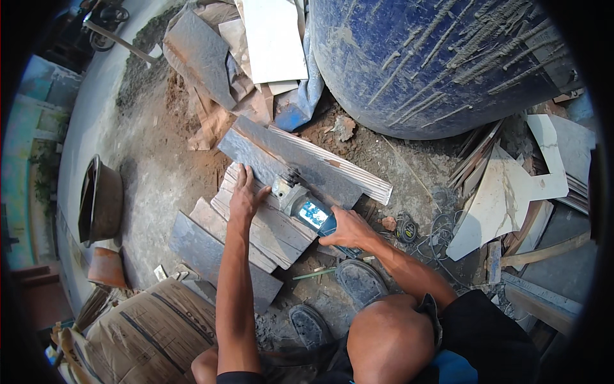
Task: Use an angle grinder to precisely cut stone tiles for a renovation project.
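Bare, dusty ground is stretching out beneath an outdoor work spot, with a motorcycle standing at the far upper left. A big blue barrel, streaked with dried mortar, is looming at the upper right, and marble-patterned tile offcuts are leaning in a heap below it. On the left, a dark tub is tipping on its side near an orange-brown bucket, while cardboard cartons are filling the lower left corner.

In the middle, a slate-grey tile is lying slantwise over paler, ridged tiles. The right hand is grasping an angle grinder by its body, fingers wrapping around the casing. The grinder's head is sitting at the grey tile's near side; its disc is showing too unclearly to make out. The left hand is resting palm-down at the tiles' left end, its fingers spreading and gripping nothing, the thumb pointing toward the grinder's head.
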`<state>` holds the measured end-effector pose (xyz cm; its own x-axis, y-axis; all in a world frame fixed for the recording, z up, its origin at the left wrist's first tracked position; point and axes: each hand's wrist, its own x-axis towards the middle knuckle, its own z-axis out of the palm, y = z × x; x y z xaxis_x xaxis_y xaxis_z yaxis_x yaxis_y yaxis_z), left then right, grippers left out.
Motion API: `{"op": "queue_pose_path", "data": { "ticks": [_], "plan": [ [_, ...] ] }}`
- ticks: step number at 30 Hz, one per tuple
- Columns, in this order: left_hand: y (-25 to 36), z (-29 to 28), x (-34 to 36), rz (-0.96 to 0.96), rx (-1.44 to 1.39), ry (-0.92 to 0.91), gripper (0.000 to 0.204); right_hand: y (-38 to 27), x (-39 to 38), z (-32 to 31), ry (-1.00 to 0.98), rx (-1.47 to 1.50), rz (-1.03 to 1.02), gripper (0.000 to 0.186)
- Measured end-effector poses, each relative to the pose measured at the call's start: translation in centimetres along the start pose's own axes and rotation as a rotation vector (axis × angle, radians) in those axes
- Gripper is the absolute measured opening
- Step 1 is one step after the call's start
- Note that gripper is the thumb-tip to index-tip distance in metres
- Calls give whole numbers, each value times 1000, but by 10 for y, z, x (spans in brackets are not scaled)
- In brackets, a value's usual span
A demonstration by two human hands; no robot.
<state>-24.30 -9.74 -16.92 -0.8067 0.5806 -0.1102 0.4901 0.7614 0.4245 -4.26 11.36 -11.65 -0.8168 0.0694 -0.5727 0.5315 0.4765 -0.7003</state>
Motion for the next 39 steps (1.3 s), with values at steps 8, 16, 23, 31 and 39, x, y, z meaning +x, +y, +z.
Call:
{"op": "queue_pose_path", "data": {
  "ticks": [8, 16, 23, 31, 39],
  "plan": [
    [3, -1, 0, -36, -11, -25, 84, 4, -3, 1, -15, 3, 7, 73],
    [6, -2, 1, -37, 5, -22, 85, 6, -6, 1, -16, 8, 22, 75],
    [8, -3, 0, -53, 8, -21, 83, 10, -10, 1, -7, 9, 25, 80],
    [7, 0, 0, -41, 2, -10, 83, 16, -13, 3, -7, -3, 18, 84],
    [4, -2, 0, -30, 73, -40, 84, 16, -20, 1, -25, -24, 35, 89]
  ]
}}
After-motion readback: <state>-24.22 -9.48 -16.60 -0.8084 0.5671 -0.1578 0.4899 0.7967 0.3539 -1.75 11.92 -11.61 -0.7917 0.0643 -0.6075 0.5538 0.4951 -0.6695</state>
